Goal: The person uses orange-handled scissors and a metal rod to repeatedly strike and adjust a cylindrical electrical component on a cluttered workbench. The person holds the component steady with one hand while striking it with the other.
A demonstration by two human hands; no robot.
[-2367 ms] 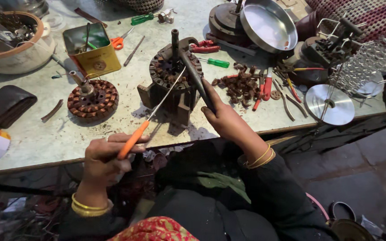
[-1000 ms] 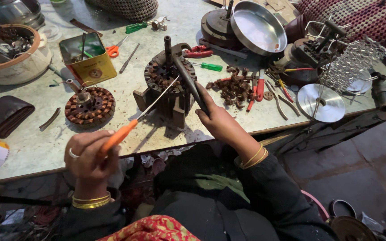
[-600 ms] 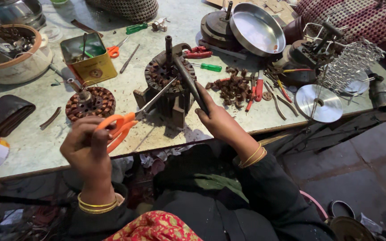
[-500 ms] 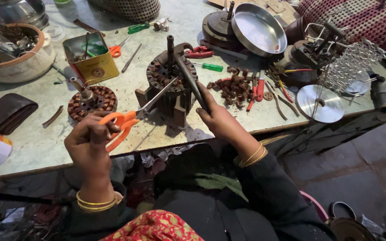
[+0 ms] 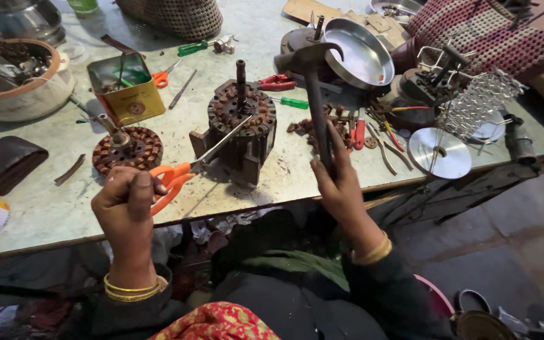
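Observation:
My left hand [image 5: 126, 201] grips orange-handled scissors [image 5: 181, 173]. Their blades reach into the slots of a dark round motor stator [image 5: 242, 113] that rests on wooden blocks with a shaft sticking up. My right hand [image 5: 341, 182] holds a hammer [image 5: 313, 88] by its dark handle. The metal head is raised above and to the right of the stator.
A second copper-wound stator [image 5: 127, 148] lies to the left. A yellow tin [image 5: 127, 88], a bowl of scrap [image 5: 17, 79], a dark wallet [image 5: 4, 164], a steel pan [image 5: 357, 56], pliers, screwdrivers, a metal disc [image 5: 439, 151] and a wire mesh [image 5: 476, 104] crowd the table.
My left hand shifted its grip on the scissors and rose. My right hand lifted the hammer from leaning low over the stator to nearly upright.

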